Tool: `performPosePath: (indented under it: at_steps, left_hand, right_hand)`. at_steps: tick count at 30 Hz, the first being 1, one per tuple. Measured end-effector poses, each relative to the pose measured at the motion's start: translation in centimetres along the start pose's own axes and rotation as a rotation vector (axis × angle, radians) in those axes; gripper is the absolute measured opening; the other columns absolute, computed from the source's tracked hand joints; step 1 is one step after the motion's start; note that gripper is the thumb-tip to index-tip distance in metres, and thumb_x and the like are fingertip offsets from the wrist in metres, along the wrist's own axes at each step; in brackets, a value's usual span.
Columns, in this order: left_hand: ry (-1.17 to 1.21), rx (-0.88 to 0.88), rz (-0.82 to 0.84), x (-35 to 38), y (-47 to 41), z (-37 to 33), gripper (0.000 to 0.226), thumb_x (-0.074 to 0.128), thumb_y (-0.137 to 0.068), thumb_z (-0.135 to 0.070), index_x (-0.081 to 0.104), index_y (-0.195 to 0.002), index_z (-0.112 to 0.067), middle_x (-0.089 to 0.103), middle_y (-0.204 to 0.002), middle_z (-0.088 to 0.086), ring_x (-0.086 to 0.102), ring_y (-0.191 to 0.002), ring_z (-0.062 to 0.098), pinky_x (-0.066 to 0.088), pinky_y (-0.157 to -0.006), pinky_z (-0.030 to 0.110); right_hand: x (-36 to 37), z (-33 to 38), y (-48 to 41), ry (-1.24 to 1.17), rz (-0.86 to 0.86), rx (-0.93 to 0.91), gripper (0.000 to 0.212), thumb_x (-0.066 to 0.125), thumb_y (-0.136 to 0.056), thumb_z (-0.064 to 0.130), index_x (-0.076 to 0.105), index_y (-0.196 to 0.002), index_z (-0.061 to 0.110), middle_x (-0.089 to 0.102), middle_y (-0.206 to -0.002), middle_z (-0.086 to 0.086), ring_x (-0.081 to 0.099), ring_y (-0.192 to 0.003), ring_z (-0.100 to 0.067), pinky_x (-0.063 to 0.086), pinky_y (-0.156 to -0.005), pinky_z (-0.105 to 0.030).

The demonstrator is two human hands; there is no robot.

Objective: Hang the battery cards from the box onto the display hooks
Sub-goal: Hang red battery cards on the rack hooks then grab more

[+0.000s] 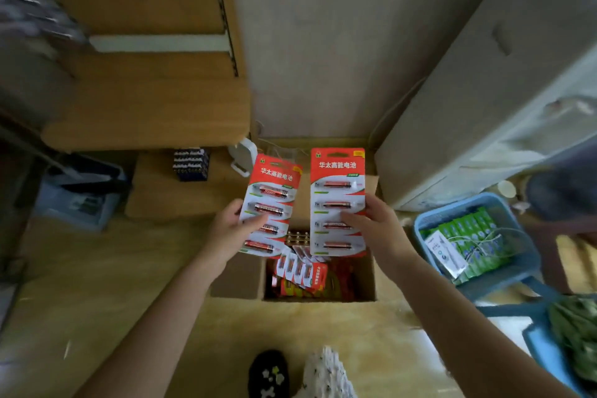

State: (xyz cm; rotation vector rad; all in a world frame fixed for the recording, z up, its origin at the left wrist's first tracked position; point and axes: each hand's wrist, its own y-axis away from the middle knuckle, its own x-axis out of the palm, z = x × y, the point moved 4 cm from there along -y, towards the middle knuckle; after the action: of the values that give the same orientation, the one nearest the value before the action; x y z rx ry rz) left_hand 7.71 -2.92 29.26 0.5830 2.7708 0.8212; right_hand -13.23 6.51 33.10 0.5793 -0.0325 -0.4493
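two hands (231, 226) (376, 224) each grip a battery card (269, 207) (337, 200), hiding the box (368, 281) partly.

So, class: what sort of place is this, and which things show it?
Probably a small shop's stock area: wooden display shelving, an open cardboard box of carded batteries, and a blue basket of packaged goods.

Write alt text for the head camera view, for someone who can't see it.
A person's left hand and right hand each hold up a red-and-white battery card, the left card tilted, the right card upright, above an open cardboard box of more cards on the floor.
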Motion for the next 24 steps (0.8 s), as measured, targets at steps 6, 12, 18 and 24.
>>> performPosePath:
  at_steps: [6,12,18,24]
  left_hand:
    - [0.089,0.065,-0.107,-8.0,6.0,-7.0,0.023,0.067,-0.082,-0.016,0.059,-0.104,-0.017,0.071,-0.101,0.005,0.070,-0.089,0.020,0.057,-0.070,0.032]
    - [0.148,0.133,-0.242,-16.9,7.4,-9.2,0.030,0.065,-0.084,-0.022,0.057,-0.113,-0.022,0.069,-0.106,0.001,0.069,-0.093,0.018,0.056,-0.080,0.039]
    - [0.161,0.221,-0.275,-26.6,6.9,-10.8,0.027,0.060,-0.088,-0.022,0.054,-0.114,-0.022,0.068,-0.104,-0.006,0.067,-0.094,0.010,0.056,-0.073,0.026]
    - [0.116,0.292,-0.227,-34.8,5.3,-12.4,0.030,0.058,-0.088,-0.019,0.055,-0.118,-0.018,0.068,-0.105,-0.003,0.069,-0.092,0.012,0.057,-0.064,0.020]
  right_hand:
    - [6.2,9.7,4.5,0.056,0.145,-0.111,0.018,0.059,-0.089,0.012,0.059,-0.104,0.021,0.069,-0.104,-0.005,0.070,-0.090,-0.020,0.058,-0.079,-0.039]
    - [15.3,14.3,5.8,0.043,0.245,-0.188,0.022,0.046,-0.095,0.007,0.056,-0.112,0.017,0.066,-0.105,-0.002,0.067,-0.086,-0.008,0.056,-0.059,-0.017]
    - [25.7,17.0,5.6,-0.034,0.231,-0.259,0.026,0.040,-0.096,0.003,0.056,-0.110,0.019,0.067,-0.100,0.000,0.069,-0.085,-0.010,0.059,-0.069,-0.026]
    - [34.1,18.7,5.0,-0.030,0.135,-0.308,0.026,0.040,-0.096,0.004,0.056,-0.104,0.023,0.067,-0.101,-0.001,0.067,-0.091,-0.017,0.058,-0.070,-0.026]
